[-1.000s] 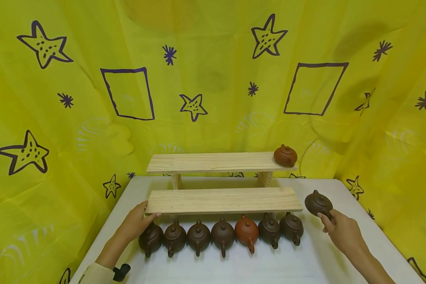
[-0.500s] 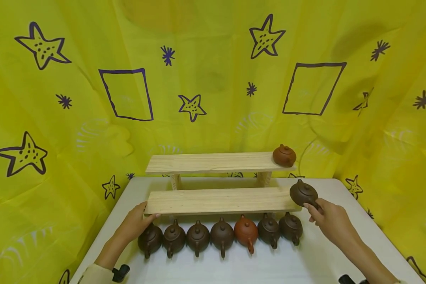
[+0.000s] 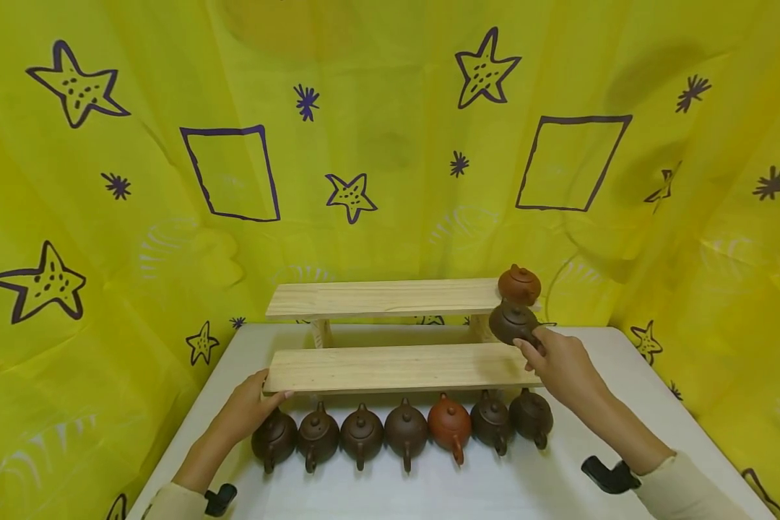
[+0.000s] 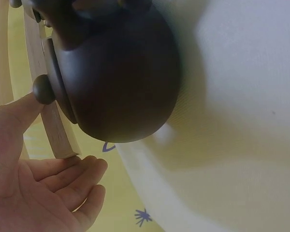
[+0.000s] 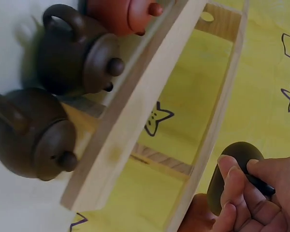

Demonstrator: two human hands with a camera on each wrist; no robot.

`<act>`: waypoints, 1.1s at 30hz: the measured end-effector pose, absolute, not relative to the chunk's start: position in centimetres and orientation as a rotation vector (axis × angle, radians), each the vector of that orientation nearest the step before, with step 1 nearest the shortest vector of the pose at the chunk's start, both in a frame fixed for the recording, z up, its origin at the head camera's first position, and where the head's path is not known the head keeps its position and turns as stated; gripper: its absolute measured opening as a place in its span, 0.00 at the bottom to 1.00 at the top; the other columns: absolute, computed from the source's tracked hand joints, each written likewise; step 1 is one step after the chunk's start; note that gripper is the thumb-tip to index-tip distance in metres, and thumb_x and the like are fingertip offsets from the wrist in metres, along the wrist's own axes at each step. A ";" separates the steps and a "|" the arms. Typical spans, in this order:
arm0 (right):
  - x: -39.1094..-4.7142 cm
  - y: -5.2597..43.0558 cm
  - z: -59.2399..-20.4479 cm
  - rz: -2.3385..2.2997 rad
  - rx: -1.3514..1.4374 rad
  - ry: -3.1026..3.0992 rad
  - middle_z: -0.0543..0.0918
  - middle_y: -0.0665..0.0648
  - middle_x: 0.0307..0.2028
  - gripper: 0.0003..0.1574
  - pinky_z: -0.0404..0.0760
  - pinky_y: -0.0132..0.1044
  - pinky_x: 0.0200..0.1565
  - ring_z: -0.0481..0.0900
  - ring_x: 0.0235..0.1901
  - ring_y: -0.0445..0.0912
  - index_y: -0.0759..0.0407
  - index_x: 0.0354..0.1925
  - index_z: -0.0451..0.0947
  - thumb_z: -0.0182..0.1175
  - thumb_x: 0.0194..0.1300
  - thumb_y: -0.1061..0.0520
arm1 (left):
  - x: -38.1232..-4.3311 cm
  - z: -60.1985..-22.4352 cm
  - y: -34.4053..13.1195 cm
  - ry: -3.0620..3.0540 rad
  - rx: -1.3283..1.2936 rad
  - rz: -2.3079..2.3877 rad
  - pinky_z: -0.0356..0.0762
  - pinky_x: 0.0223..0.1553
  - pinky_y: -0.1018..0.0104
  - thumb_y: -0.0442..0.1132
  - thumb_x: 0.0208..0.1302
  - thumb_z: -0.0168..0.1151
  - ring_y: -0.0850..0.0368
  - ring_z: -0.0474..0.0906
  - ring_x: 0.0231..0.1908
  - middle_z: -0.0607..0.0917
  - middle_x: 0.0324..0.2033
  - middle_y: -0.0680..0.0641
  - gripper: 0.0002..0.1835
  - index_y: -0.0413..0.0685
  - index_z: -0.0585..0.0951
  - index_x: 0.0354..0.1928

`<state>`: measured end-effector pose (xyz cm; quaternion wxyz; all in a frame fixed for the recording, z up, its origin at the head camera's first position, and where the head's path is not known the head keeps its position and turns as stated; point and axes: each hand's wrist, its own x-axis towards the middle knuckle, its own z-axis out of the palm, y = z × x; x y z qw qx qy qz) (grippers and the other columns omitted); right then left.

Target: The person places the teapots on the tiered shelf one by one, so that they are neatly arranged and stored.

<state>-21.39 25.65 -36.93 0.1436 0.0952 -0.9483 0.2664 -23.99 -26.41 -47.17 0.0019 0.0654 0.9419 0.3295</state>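
Person's R hand point(image 3: 562, 361) grips a dark brown teapot point(image 3: 510, 321) by its handle, fingers curled in w/ no slack; pot hangs just in front of the upper shelf's point(image 3: 383, 297) R end, overlapping a reddish-brown teapot point(image 3: 518, 285) there; can't tell if they touch. L hand point(image 3: 243, 406), fingers loosely extended, rests at the L end of the lower shelf point(image 3: 396, 367), gripping no pot. Seven more pots point(image 3: 406, 430) line up below, on a white table point(image 3: 468, 495). Held pot looks like fired clay: prob. stiff, fairly light, a bit slick, easily chipped; handle's the best hold, kept level b/c the lid may be loose. Head cam gives the whole row; L-wrist cam adds that hand's palm, hidden from above; R-wrist cam adds fingers & thumb closing on the handle, plus a shelf support point(image 5: 227, 24) w/ a round hole.
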 end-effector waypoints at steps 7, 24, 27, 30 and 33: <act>-24.5 23.9 -35.7 0.764 0.333 -2.682 0.84 0.54 0.21 0.17 0.68 0.36 0.20 0.71 0.16 0.44 0.65 0.34 0.76 0.58 0.81 0.56 | -23.9 -47.2 -26.5 2.955 0.208 1.036 0.69 0.69 0.31 0.52 0.75 0.65 0.23 0.68 0.70 0.71 0.68 0.20 0.43 0.20 0.63 0.73; -29.1 21.8 -35.3 0.770 0.316 -2.643 0.80 0.55 0.17 0.22 0.68 0.39 0.22 0.71 0.15 0.46 0.64 0.28 0.75 0.59 0.80 0.55 | -23.7 -47.0 -26.4 2.965 0.211 1.045 0.70 0.68 0.31 0.51 0.76 0.65 0.23 0.68 0.70 0.72 0.68 0.20 0.42 0.19 0.64 0.72; -29.5 21.7 -35.5 0.765 0.296 -2.648 0.80 0.56 0.17 0.23 0.68 0.38 0.22 0.72 0.15 0.47 0.64 0.27 0.74 0.59 0.80 0.55 | -23.8 -47.1 -26.5 2.971 0.219 1.041 0.70 0.68 0.31 0.51 0.75 0.65 0.23 0.69 0.69 0.72 0.67 0.20 0.43 0.19 0.64 0.72; -29.8 21.6 -35.5 0.771 0.278 -2.665 0.81 0.58 0.19 0.22 0.69 0.38 0.22 0.74 0.16 0.47 0.65 0.27 0.74 0.59 0.80 0.55 | -23.8 -47.1 -26.5 2.976 0.227 1.039 0.69 0.68 0.31 0.51 0.75 0.66 0.23 0.69 0.69 0.72 0.67 0.20 0.43 0.19 0.64 0.72; -30.1 21.5 -35.5 0.784 0.274 -2.682 0.81 0.59 0.19 0.22 0.69 0.38 0.22 0.74 0.16 0.47 0.66 0.28 0.75 0.58 0.81 0.55 | -23.8 -47.1 -26.5 2.976 0.223 1.034 0.69 0.68 0.31 0.51 0.75 0.66 0.23 0.68 0.69 0.72 0.67 0.20 0.43 0.19 0.64 0.72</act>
